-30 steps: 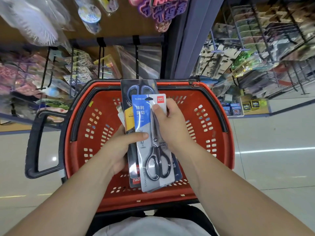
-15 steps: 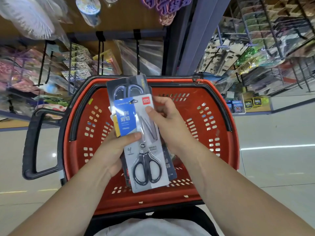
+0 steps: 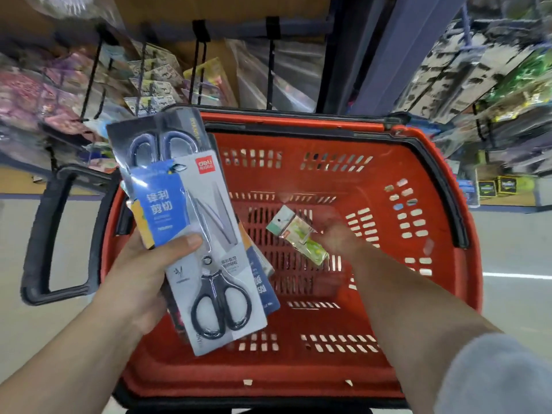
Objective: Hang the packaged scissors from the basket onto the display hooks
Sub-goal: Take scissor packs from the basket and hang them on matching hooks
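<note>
My left hand (image 3: pixel 143 276) grips a stack of packaged scissors over the left side of the red basket (image 3: pixel 418 348). The front pack (image 3: pixel 209 249) is grey and blue with black-handled scissors, my thumb across it. A darker pack (image 3: pixel 161 138) with blue-handled scissors sticks out behind it at the top. My right hand (image 3: pixel 337 237), blurred, is down inside the basket and touches a small green and white packet (image 3: pixel 298 234); whether its fingers pinch the packet is unclear. Black display hooks (image 3: pixel 200 55) hang on the board beyond the basket.
The basket has a black rim and a black pull handle (image 3: pixel 50 234) at the left. Hanging packaged goods fill the shelves on the left (image 3: pixel 44 100) and the right (image 3: pixel 493 70). A blue-grey post (image 3: pixel 397 49) stands between them. Pale floor (image 3: pixel 522 294) lies to the right.
My right hand left the stack and dropped into the basket to the small green packet. My left hand shifted the stack left and tilted it.
</note>
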### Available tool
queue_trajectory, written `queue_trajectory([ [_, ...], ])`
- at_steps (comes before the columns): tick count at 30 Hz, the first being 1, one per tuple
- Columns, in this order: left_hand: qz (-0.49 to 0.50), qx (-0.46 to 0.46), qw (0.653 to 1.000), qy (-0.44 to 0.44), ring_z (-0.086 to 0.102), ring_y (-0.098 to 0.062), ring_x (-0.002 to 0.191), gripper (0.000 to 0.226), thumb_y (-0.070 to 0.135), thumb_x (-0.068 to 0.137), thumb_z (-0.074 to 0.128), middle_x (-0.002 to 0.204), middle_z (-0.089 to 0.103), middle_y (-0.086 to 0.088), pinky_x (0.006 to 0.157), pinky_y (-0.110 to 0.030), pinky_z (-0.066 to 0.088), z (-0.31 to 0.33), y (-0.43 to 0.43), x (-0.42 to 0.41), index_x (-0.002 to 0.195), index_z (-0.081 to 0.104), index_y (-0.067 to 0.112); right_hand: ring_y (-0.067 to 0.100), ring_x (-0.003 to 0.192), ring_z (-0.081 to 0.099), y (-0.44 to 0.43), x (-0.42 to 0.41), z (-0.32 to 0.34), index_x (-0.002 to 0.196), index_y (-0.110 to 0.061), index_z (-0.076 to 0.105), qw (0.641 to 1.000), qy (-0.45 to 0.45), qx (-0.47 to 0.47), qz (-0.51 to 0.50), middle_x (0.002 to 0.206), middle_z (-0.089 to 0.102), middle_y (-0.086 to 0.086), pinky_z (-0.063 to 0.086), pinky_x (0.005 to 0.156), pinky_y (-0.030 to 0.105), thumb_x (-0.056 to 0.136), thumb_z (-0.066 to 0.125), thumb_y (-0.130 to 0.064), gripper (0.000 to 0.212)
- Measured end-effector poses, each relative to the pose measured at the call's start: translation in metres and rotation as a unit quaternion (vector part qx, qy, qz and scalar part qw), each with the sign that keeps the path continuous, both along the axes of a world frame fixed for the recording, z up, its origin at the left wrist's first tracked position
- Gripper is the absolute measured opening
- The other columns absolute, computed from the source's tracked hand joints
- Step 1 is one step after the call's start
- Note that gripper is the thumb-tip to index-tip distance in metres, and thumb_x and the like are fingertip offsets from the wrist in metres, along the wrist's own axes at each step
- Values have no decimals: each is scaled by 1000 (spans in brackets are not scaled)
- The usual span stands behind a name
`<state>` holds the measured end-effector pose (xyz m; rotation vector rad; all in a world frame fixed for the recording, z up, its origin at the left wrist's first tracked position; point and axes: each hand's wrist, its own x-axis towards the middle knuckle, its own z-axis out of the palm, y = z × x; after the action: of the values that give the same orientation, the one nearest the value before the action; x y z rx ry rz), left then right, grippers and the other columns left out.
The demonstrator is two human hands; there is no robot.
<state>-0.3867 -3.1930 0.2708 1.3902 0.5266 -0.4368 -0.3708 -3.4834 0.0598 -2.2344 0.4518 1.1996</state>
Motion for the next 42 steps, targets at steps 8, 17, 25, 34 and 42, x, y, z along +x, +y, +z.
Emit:
queue_trajectory([
  [8,36,16,999,-17,79,-25,87,33,9,73,76,106,81,-7,73,-37,66,-10,9,-9,102,81,23,39,140,46,43,13,-65,151,-15,41,995,-37,-98,-5,154,43,18,44,111,47,89,78,-46,79],
  [17,45,19,998,-38,80,-23,84,42,8,68,81,101,81,-7,70,-35,65,-14,8,-6,109,75,18,31,108,68,47,9,-84,136,-19,48,990,-70,-115,-37,117,70,7,55,88,40,95,72,-31,49],
  [25,53,-18,998,-31,79,-24,90,43,6,72,79,105,82,-5,83,-41,66,11,-6,-11,113,74,18,30,106,71,32,2,6,124,-12,69,982,-77,106,-134,112,74,9,54,88,32,93,72,-11,31],
  [34,55,-82,994,-47,77,-28,105,69,20,65,92,122,77,-10,85,-44,65,83,3,-8,131,71,14,15,110,73,29,-26,197,117,-40,64,873,-237,322,-280,116,77,-7,56,100,43,97,65,-5,41],
  [42,70,-136,984,-87,78,-26,102,52,27,63,92,120,79,-7,78,-43,66,149,41,11,112,80,20,13,107,73,84,-29,299,110,-28,75,850,-348,292,-268,112,79,-8,56,96,37,86,61,7,44],
])
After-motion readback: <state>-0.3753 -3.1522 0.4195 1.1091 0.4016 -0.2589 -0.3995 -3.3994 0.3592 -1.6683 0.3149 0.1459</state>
